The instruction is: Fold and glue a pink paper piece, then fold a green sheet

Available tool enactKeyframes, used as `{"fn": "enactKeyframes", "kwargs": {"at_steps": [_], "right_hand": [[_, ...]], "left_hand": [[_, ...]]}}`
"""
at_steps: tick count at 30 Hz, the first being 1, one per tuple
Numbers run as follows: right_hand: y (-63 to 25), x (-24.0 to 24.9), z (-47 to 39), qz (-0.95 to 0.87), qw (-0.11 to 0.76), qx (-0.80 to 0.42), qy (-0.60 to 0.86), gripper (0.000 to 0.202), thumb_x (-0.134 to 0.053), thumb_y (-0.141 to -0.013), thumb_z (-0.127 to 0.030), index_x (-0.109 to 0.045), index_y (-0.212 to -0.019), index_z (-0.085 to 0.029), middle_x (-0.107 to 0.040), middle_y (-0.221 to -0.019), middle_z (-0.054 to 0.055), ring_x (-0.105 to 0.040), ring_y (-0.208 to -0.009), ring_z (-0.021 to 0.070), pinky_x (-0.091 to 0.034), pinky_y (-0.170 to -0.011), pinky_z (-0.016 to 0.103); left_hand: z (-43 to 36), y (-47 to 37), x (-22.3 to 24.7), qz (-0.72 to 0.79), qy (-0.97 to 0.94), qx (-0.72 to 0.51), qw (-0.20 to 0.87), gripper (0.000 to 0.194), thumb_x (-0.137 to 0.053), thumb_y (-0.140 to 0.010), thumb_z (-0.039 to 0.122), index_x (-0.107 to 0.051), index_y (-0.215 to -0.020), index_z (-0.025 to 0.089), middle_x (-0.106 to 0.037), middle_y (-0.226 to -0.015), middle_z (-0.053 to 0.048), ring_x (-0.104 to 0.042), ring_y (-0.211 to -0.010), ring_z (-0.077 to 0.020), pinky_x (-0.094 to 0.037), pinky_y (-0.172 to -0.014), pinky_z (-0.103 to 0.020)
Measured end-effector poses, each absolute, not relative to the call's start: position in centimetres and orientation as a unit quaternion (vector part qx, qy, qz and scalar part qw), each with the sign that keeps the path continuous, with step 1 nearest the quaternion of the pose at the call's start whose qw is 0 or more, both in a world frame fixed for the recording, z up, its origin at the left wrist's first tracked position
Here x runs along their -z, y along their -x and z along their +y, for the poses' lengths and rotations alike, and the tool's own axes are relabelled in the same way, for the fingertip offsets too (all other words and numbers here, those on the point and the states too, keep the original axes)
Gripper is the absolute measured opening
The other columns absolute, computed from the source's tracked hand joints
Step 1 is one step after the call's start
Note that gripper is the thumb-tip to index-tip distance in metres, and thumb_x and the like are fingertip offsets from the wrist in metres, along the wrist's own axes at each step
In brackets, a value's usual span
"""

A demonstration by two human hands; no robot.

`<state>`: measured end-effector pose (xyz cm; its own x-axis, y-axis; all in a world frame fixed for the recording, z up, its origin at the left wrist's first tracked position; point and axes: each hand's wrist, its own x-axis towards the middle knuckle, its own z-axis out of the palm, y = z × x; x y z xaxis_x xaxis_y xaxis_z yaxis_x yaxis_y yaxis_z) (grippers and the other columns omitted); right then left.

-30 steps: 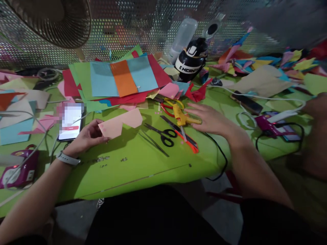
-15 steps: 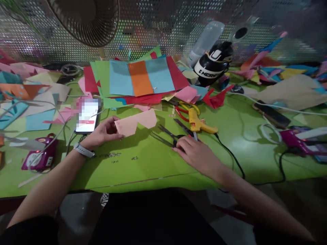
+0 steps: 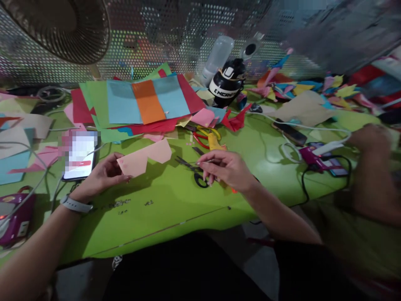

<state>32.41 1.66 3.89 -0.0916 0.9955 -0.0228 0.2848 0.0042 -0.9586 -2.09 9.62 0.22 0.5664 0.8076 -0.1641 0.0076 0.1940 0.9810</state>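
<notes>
Between the thumb and fingers of my left hand [image 3: 109, 172] is a cut piece of pale pink paper [image 3: 145, 156], raised over the green table [image 3: 175, 200]. My right hand [image 3: 222, 167] is pinched around something small and thin, too small to make out, above black scissors [image 3: 200, 177]. The scissors lie on the table with their blades pointing up and left. Behind my right hand rests a yellow glue gun [image 3: 214, 140], partly hidden by it, beside red and yellow handled tools [image 3: 201, 139]. Small dark bits [image 3: 120, 204] lie in front of my left hand.
A lit phone [image 3: 80, 154] lies left of my left hand. Stacked coloured paper [image 3: 120, 102], a black bottle [image 3: 227, 83] and a fan [image 3: 72, 29] stand behind. Cables cross both sides. Another person's arm [image 3: 372, 171] is at the right, near a purple power strip [image 3: 313, 159].
My right hand has lifted off the scissors and now pinches something small. My left hand still holds the pink paper. The view has shifted right, bringing another person's arm into sight.
</notes>
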Motion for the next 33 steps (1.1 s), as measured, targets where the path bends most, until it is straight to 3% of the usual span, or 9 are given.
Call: {"fn": "enactKeyframes", "kwargs": {"at_steps": [5, 10, 17, 33], "right_hand": [[-31.9, -2.9, 3.1, -0.723, 0.363, -0.209, 0.550, 0.020, -0.063, -0.086, -0.037, -0.072, -0.079, -0.022, -0.073, -0.076, 0.004, -0.066, -0.067, 0.0150, -0.052, -0.062, 0.029], [-33.9, -2.9, 4.3, -0.720, 0.270, -0.280, 0.574, 0.015, -0.064, -0.086, -0.034, -0.073, -0.085, -0.022, -0.074, -0.074, 0.000, -0.069, -0.066, 0.0149, -0.053, -0.062, 0.028], [-36.3, -2.8, 5.5, -0.650, 0.387, -0.181, 0.628, 0.027, -0.061, -0.090, -0.046, -0.074, -0.091, -0.023, -0.076, -0.084, 0.004, -0.072, -0.073, 0.0197, -0.057, -0.066, 0.032], [-36.4, 0.1, 6.9, -0.610, 0.388, -0.195, 0.663, 0.021, -0.063, -0.088, -0.039, -0.074, -0.096, -0.023, -0.078, -0.090, 0.005, -0.074, -0.082, 0.0222, -0.059, -0.073, 0.035]], "left_hand": [[9.7, 2.2, -0.3, 0.378, -0.565, -0.276, 0.680, 0.039, -0.081, -0.073, 0.014, -0.056, -0.103, 0.021, -0.070, -0.093, 0.000, -0.066, -0.083, -0.0142, -0.055, -0.071, -0.022], [10.0, 2.3, -0.3, 0.392, -0.563, -0.268, 0.676, 0.038, -0.081, -0.073, 0.015, -0.057, -0.100, 0.023, -0.071, -0.090, 0.002, -0.067, -0.082, -0.0148, -0.055, -0.072, -0.023], [10.1, 2.4, -0.1, 0.406, -0.559, -0.262, 0.673, 0.039, -0.082, -0.072, 0.017, -0.058, -0.102, 0.025, -0.073, -0.092, 0.000, -0.068, -0.084, -0.0175, -0.055, -0.074, -0.026], [10.4, 2.6, -0.1, 0.414, -0.560, -0.241, 0.676, 0.038, -0.084, -0.071, 0.020, -0.060, -0.100, 0.027, -0.072, -0.089, 0.002, -0.068, -0.082, -0.0168, -0.056, -0.073, -0.026]]}}
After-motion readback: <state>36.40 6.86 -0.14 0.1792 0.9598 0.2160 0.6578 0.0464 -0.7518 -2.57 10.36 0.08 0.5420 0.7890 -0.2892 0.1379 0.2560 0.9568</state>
